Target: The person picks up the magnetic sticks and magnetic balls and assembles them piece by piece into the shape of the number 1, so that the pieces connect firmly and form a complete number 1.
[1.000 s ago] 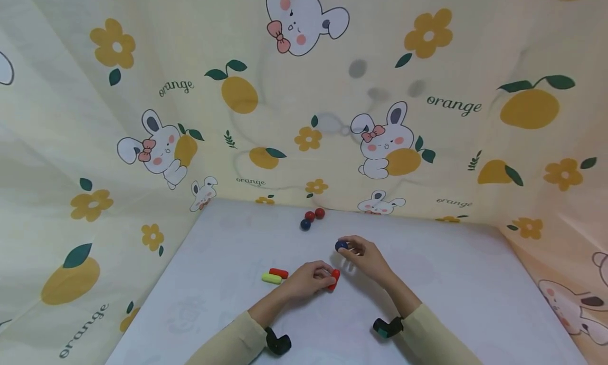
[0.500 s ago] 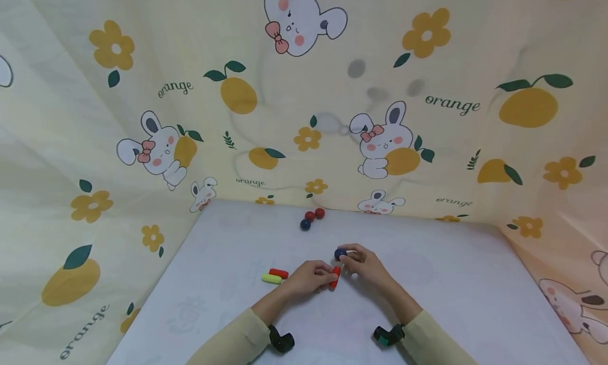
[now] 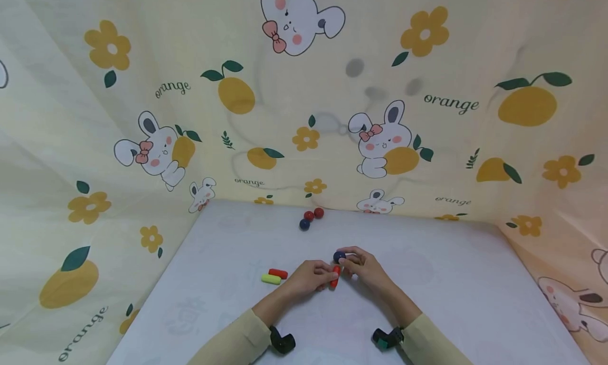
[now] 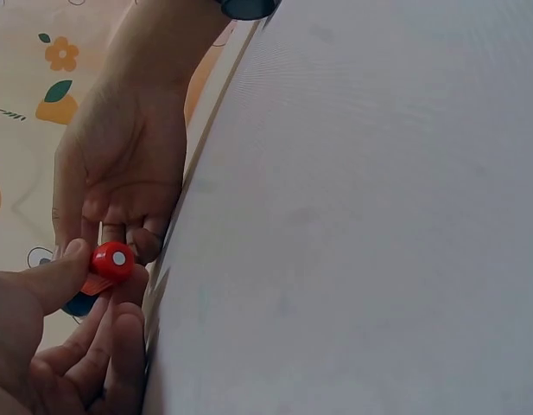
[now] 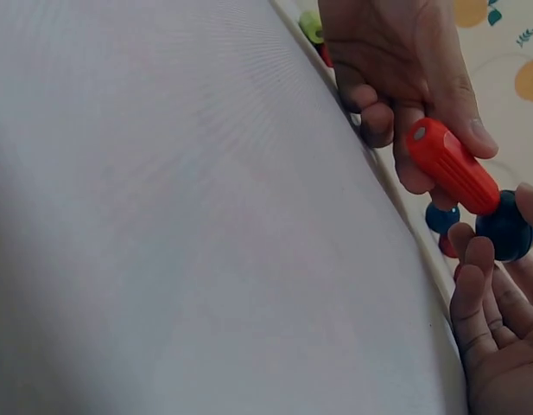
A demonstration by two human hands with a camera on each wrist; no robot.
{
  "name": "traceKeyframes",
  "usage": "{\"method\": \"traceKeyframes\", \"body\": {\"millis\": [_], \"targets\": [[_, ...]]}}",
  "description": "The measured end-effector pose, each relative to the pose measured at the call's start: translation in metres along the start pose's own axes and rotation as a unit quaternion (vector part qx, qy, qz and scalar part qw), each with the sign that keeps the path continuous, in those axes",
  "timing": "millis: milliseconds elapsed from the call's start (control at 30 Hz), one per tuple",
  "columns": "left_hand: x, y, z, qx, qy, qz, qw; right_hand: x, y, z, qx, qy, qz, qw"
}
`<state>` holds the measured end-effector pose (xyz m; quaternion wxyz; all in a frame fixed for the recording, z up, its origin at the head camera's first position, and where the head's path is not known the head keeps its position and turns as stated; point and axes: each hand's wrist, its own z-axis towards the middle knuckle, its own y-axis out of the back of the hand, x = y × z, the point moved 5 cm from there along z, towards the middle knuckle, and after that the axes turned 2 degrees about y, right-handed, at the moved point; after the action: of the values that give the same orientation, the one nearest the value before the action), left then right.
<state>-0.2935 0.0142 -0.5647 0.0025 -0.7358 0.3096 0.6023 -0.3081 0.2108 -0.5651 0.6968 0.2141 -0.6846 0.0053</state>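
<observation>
A person's two hands met near the middle of the head view, each with a small toy piece in its grip. The left hand (image 3: 309, 276), reaching from the lower left of the frame, pinched a red rod (image 5: 456, 170) between thumb and fingers; the right hand (image 3: 366, 265), reaching from the lower right, held a dark blue ball (image 3: 339, 257) at its fingertips. The rod stood at a slight tilt in the head view, its upper end appearing to touch the ball (the right wrist view showed the two pieces end to end, while the left wrist view caught the rod nearly head-on, a pale dot at its tip). Left of centre, beside the left forearm, a second red rod (image 3: 278, 274) lay alongside a yellow-green rod (image 3: 271, 279) on the white tabletop (image 3: 442, 286). In the upper middle of the table area, a far red ball (image 3: 319, 213), a near red ball (image 3: 309, 216) and a second blue ball (image 3: 304, 224) sat clustered close to the back edge. Pale sleeves (image 3: 233, 339) ran out of the bottom of the frame, with a black device (image 3: 282, 342) at each wrist. A cream curtain (image 3: 280, 191) printed with rabbits, flowers and oranges filled the upper half.
</observation>
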Motion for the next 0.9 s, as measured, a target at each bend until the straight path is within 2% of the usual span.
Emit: {"method": "traceKeyframes", "body": {"millis": [167,433,667,900], "targets": [[0.0,0.0005,0.0005,-0.002,-0.001,-0.002,1.0,0.0022,-0.0026,-0.0007,0.011,0.012,0.0,0.9999],[0.0042,-0.0014,0.0037,-0.004,-0.001,-0.002,1.0,-0.0023,-0.003,-0.0005,0.024,0.008,-0.006,0.9997],[0.0039,-0.0004,0.0036,-0.008,-0.008,-0.009,0.9999,-0.0055,-0.001,0.0007,0.016,0.01,-0.007,0.9998],[0.0027,0.0021,-0.0009,-0.006,0.001,-0.012,0.9999,-0.0051,0.0012,-0.0016,0.001,-0.01,-0.004,0.9999]]}}
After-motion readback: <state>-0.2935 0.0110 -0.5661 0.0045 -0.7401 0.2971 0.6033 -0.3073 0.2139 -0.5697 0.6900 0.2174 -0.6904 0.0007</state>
